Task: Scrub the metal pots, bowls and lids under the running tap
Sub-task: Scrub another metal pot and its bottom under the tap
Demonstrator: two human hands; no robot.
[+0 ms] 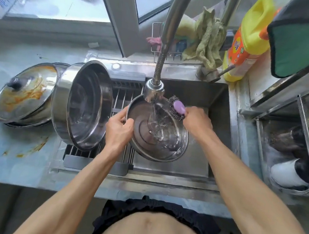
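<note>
A round metal lid [148,135] is held upturned over the sink [219,112], and water from the tap [153,91] runs into it. My left hand [119,130] grips the lid's left rim. My right hand [197,121] holds a steel-wool scrubber with a purple handle [177,107] against the lid's far right edge. A large steel pot [86,106] stands tilted on the drain rack [121,98], its opening facing right. A greasy, orange-stained lid [24,91] lies over another pot on the counter at the left.
A yellow detergent bottle [251,37] and a green rag [207,40] stand behind the sink. A wire basket [156,40] hangs behind the tap. A metal rack [297,131] with brushes is at the right. Orange smears mark the left counter [22,150].
</note>
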